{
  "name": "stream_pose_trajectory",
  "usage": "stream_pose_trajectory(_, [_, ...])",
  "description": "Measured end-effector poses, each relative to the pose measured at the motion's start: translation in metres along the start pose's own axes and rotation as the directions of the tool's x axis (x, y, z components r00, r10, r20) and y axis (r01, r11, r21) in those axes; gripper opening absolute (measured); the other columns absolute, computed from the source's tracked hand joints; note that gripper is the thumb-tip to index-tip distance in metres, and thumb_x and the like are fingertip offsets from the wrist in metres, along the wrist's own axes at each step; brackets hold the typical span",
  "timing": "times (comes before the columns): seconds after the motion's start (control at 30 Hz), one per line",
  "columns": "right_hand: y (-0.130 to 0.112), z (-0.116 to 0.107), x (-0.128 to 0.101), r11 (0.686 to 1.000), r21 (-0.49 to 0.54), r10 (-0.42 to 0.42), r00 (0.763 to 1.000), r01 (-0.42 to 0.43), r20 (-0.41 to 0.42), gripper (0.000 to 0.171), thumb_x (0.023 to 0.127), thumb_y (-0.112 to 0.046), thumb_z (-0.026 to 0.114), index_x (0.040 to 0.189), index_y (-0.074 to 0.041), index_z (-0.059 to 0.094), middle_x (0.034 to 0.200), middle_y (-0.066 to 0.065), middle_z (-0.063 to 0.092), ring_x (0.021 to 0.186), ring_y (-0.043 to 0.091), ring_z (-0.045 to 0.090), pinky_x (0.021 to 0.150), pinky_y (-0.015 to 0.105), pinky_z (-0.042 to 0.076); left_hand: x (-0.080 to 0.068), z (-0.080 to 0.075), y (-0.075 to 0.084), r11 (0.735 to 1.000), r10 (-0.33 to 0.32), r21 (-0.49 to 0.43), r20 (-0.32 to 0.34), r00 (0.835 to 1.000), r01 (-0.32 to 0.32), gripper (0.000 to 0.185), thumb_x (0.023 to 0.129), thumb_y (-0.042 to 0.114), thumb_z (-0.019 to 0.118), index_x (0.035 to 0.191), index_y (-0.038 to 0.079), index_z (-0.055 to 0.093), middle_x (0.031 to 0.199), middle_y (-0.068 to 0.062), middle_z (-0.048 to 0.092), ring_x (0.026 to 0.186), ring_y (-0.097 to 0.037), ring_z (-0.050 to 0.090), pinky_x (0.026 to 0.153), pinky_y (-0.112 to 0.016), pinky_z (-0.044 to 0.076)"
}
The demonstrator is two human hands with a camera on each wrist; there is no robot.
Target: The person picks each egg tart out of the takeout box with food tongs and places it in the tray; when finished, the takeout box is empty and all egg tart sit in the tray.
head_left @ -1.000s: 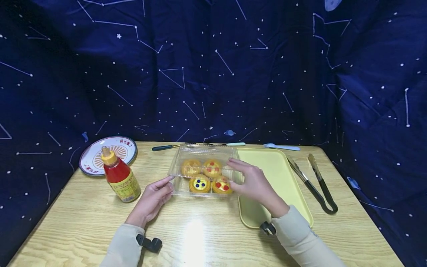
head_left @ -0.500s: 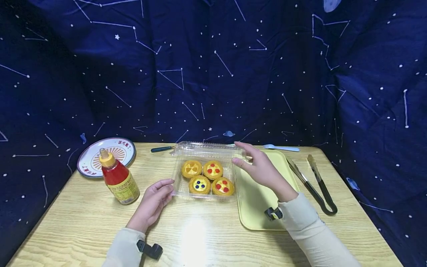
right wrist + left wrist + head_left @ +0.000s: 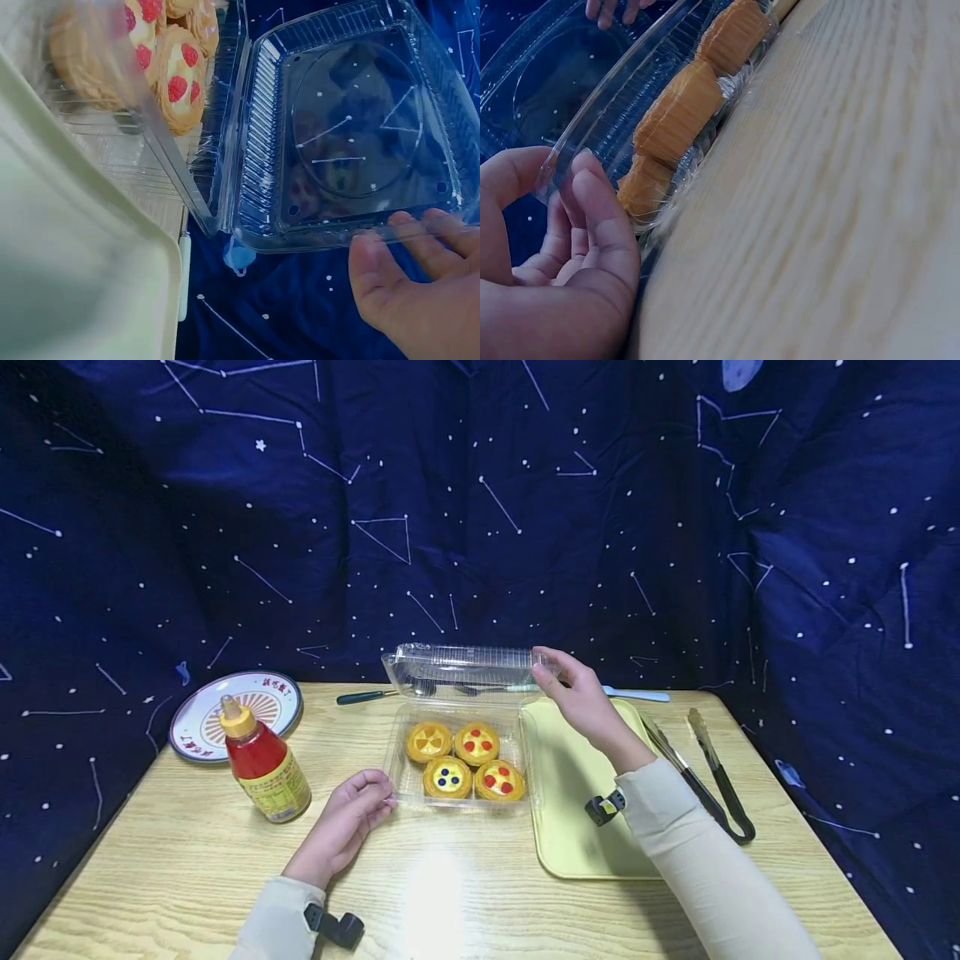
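A clear plastic clamshell box sits mid-table with four yellow tarts inside. Its lid stands raised at the back. My right hand pinches the lid's right edge. In the right wrist view the right hand has thumb and fingers on the rim of the lid, with the tarts below. My left hand grips the box's front-left corner. In the left wrist view the left hand has its thumb and fingers curled on the box rim beside the tarts.
A red sauce bottle and a patterned plate are at the left. A pale yellow tray lies right of the box, with black tongs beyond it. A blue-handled fork and dark-handled utensil lie at the back.
My right hand has lifted the lid from closed over the tarts to upright at the back. My left hand has stayed at the box's front-left corner.
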State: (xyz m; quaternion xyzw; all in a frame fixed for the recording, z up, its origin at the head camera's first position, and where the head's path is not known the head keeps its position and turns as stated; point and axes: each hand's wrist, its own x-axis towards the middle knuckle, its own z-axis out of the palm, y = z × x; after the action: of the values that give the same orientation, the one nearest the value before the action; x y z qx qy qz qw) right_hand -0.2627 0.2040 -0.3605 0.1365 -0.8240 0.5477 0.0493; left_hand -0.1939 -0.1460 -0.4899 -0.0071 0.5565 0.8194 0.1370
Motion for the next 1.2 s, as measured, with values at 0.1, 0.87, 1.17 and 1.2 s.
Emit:
stream_pose_trajectory(0.1, [0.004,0.001,0.007,0.997,0.081,0.009,1.0,-0.008,-0.007,0.052,0.104,-0.031,0.052,0.148,-0.007,0.041,0.144,0.016,0.048,0.129,0.031,0.048,0.102,0.055,0.042,0.0,-0.002,-0.001,1.0,0.005,-0.001,0.031,1.0,-0.004,0.009,0.096,0.002,0.058,0.103,0.006,0.053,0.092,-0.005,0.061,0.082,-0.013,0.063,0.077,-0.024,0.054])
stream_pose_trajectory(0.87, [0.065,0.021,0.03,0.937,0.303,0.181,0.983,-0.171,-0.005,0.066,0.097,0.002,0.051,0.156,-0.01,0.023,0.151,0.022,0.036,0.128,0.042,0.043,0.102,0.058,0.039,0.002,-0.002,-0.003,1.0,0.016,0.001,0.042,0.999,-0.016,0.007,0.096,0.005,0.06,0.098,0.009,0.055,0.092,-0.004,0.061,0.083,-0.013,0.062,0.076,-0.024,0.054])
stream_pose_trajectory(1.17, [0.081,0.025,0.032,0.934,0.279,0.222,0.975,-0.221,0.028,0.074,0.097,-0.001,0.054,0.158,-0.014,0.015,0.153,0.019,0.036,0.127,0.04,0.047,0.103,0.055,0.041,0.002,-0.003,-0.003,1.0,0.019,0.004,0.069,0.997,-0.019,0.007,0.098,0.005,0.059,0.098,0.01,0.054,0.093,-0.003,0.06,0.084,-0.012,0.062,0.076,-0.023,0.053])
stream_pose_trajectory(1.2, [0.082,0.025,0.032,0.933,0.277,0.229,0.973,-0.228,0.03,0.074,0.097,-0.002,0.054,0.158,-0.014,0.015,0.153,0.019,0.035,0.127,0.04,0.047,0.103,0.055,0.042,0.002,-0.003,-0.003,1.0,0.019,0.006,0.071,0.997,-0.02,0.007,0.098,0.006,0.059,0.098,0.01,0.054,0.093,-0.003,0.06,0.084,-0.012,0.062,0.076,-0.023,0.053])
